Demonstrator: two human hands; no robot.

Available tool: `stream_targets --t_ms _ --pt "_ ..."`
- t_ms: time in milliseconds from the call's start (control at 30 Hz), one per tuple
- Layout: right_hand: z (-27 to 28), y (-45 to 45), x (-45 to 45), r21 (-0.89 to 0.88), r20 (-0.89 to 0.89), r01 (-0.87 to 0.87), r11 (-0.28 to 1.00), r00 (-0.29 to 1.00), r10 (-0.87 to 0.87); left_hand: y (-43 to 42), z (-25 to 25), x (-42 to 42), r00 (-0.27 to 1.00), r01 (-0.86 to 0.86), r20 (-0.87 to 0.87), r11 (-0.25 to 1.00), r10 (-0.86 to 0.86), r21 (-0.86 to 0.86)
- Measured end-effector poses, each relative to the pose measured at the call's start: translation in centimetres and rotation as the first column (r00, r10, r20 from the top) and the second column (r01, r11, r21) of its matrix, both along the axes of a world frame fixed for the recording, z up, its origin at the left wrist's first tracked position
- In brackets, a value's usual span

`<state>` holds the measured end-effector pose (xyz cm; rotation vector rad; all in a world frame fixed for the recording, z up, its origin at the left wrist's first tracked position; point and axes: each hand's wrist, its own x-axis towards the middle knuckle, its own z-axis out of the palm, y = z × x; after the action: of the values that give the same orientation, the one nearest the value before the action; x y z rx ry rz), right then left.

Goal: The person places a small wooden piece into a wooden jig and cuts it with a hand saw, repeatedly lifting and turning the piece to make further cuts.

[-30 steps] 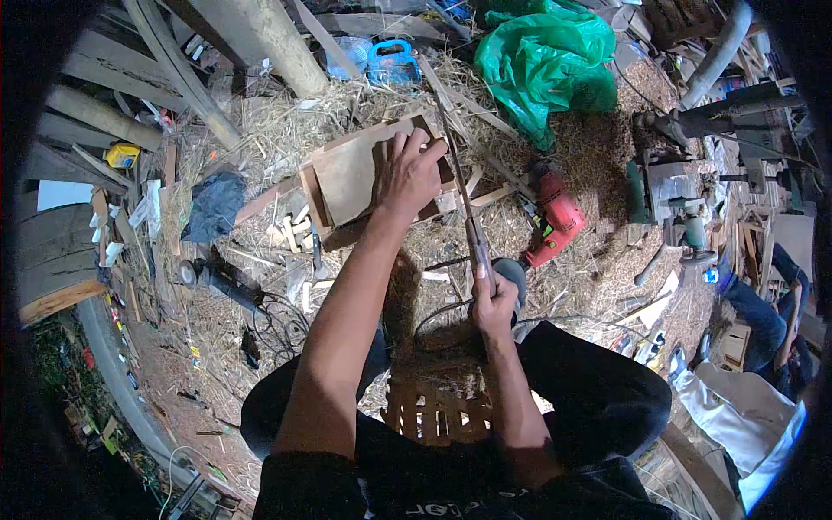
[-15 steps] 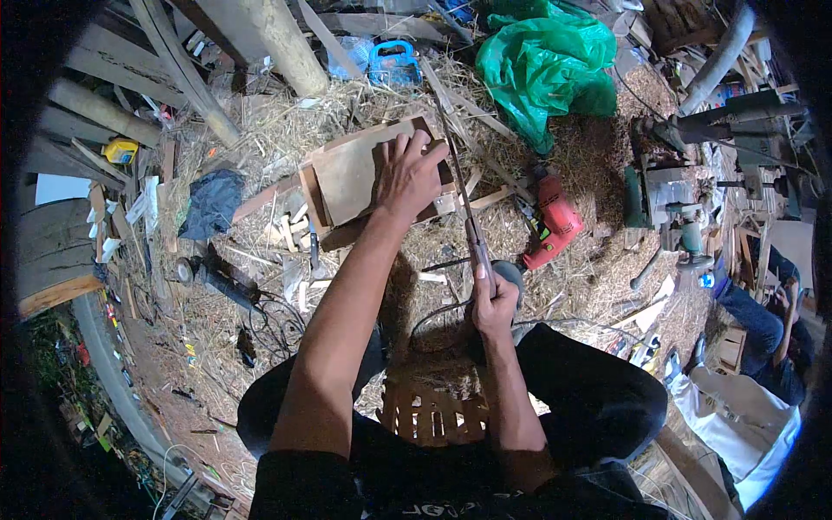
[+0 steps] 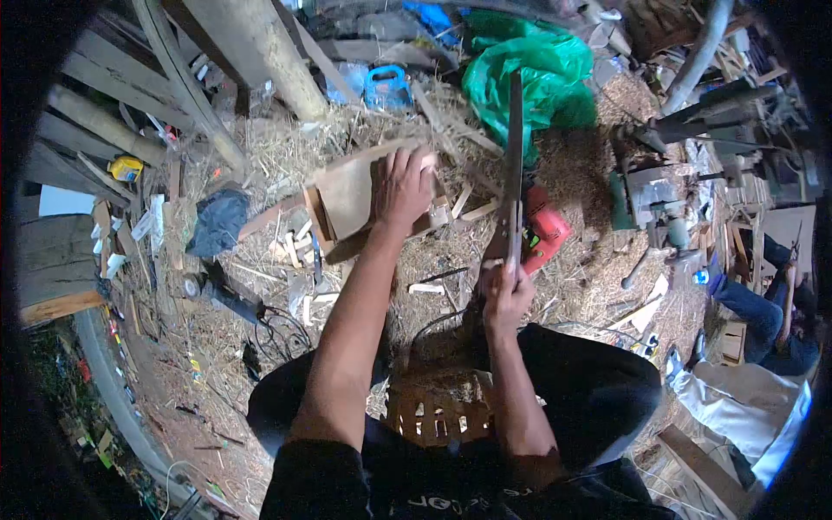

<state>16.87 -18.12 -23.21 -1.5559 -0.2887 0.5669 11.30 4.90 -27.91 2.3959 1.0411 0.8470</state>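
My left hand (image 3: 404, 186) grips the edge of a shallow wooden box (image 3: 347, 195), its fingers curled over the far right part. The box is slightly tilted above the littered ground, and its right side is partly blurred. In my right hand (image 3: 506, 299) is a handsaw (image 3: 515, 143), held by the handle with the long, narrow blade pointing away from me. A gap separates the blade from the box. Just behind the saw lies a red power drill (image 3: 546, 227), partly covered by it.
A green plastic bag (image 3: 542, 78) and a blue container (image 3: 387, 88) lie at the back. An angle grinder (image 3: 221, 295) with a coiled cord is at left, near a black plastic bag (image 3: 217, 221). Machinery (image 3: 659, 204) stands at right; another person (image 3: 767, 312) sits beyond it.
The handsaw has swung right, away from the box's side, and now stands in front of the drill. The box has tilted a little under my left hand, which keeps hold of it.
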Motion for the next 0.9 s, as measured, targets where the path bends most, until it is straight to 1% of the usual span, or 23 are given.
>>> stream_targets --t_ms 100,133,167,200,233,267,300,333,367,400,433,467,500,533,567,633,667,767,800,833,867,900 --pt "4.3 2.9 3.0 0.002 0.022 -0.027 1.0 0.999 0.027 0.0 -0.8 -0.6 0.993 0.036 0.115 0.999 -0.034 -0.015" --pt "6.4 3.7 3.8 0.007 -0.001 -0.036 0.999 0.999 0.036 0.3 0.3 -0.2 0.977 -0.002 0.209 0.988 0.035 -0.156" --pt "7.3 4.4 4.8 0.044 0.071 -0.057 0.997 0.996 0.054 0.2 1.4 -0.1 0.952 -0.02 0.284 0.95 0.112 -0.311" --pt "10.0 4.9 5.3 0.019 0.125 -0.085 0.996 0.989 0.082 0.6 2.4 -0.1 0.948 -0.082 0.287 0.978 0.136 -0.191" --pt "13.1 5.5 5.8 -0.008 0.182 -0.113 0.994 0.977 0.112 1.3 4.9 -0.1 0.926 0.045 0.364 0.927 0.101 -0.372" --pt "15.5 5.9 6.2 0.029 0.219 -0.152 0.988 0.965 0.142 1.9 7.4 -0.5 0.895 0.184 0.439 0.83 0.08 -0.526" --pt "17.5 6.2 6.6 0.064 0.256 -0.193 0.979 0.952 0.17 2.3 10.4 -1.0 0.857 0.325 0.51 0.693 0.071 -0.643" --pt "18.3 6.3 7.5 0.071 0.299 -0.245 0.967 0.93 0.213 1.0 15.2 -1.7 0.852 0.304 0.522 0.764 0.05 -0.569" --pt "20.5 6.0 7.7 0.042 0.259 -0.303 0.952 0.923 0.283 -0.5 19.8 -2.8 0.814 0.349 0.568 0.681 0.12 -0.644" --pt "22.4 5.7 7.7 0.035 0.35 -0.33 0.943 0.888 0.298 -2.0 23.9 -4.0 0.775 0.398 0.601 0.589 0.194 -0.703" --pt "23.6 5.3 7.7 0.026 0.436 -0.356 0.934 0.845 0.31 -3.4 26.9 -5.2 0.734 0.451 0.622 0.489 0.273 -0.747" --pt "23.6 5.1 8.1 0.021 0.524 -0.362 0.932 0.798 0.298 -4.8 28.9 -6.3 0.712 0.475 0.641 0.475 0.286 -0.741" --pt "23.7 4.7 7.9 0.041 0.445 -0.39 0.92 0.831 0.333 -5.8 29.8 -7.3 0.693 0.499 0.656 0.457 0.3 -0.736" --pt "23.6 4.2 7.1 0.076 0.385 -0.386 0.919 0.862 0.33 -6.3 29.4 -8.2 0.644 0.578 0.694 0.39 0.323 -0.717" --pt "23.7 3.7 6.4 0.103 0.317 -0.377 0.92 0.89 0.329 -6.4 29.6 -8.7 0.637 0.602 0.705 0.37 0.311 -0.708" --pt "25.7 2.7 4.4 0.163 0.229 -0.396 0.904 0.906 0.356 -7.5 30.0 -10.0 0.634 0.644 0.713 0.306 0.3 -0.702" --pt "26.5 2.4 3.4 0.194 0.187 -0.402 0.895 0.91 0.369 -7.6 30.4 -10.5 0.644 0.639 0.705 0.298 0.299 -0.71" --pt "27.5 2.4 1.8 0.204 0.271 -0.475 0.856 0.868 0.417 -7.6 30.7 -11.3 0.702 0.525 0.65 0.406 0.291 -0.748" --pt "27.4 2.6 1.3 0.161 0.348 -0.47 0.868 0.85 0.396 -7.2 30.0 -11.5 0.738 0.432 0.608 0.487 0.292 -0.759" --pt "27.2 2.6 0.8 0.11 0.356 -0.47 0.876 0.841 0.407 -6.6 28.7 -11.4 0.772 0.332 0.603 0.68 0.202 -0.654" --pt "26.9 2.6 0.1 0.058 0.361 -0.466 0.883 0.834 0.417 -5.9 27.0 -11.2 0.813 0.233 0.571 0.833 0.116 -0.502" --pt "26.6 2.5 -0.4 0.006 0.366 -0.458 0.889 0.828 0.424 -5.4 26.1 -10.9 0.856 0.146 0.516 0.939 0.038 -0.312"
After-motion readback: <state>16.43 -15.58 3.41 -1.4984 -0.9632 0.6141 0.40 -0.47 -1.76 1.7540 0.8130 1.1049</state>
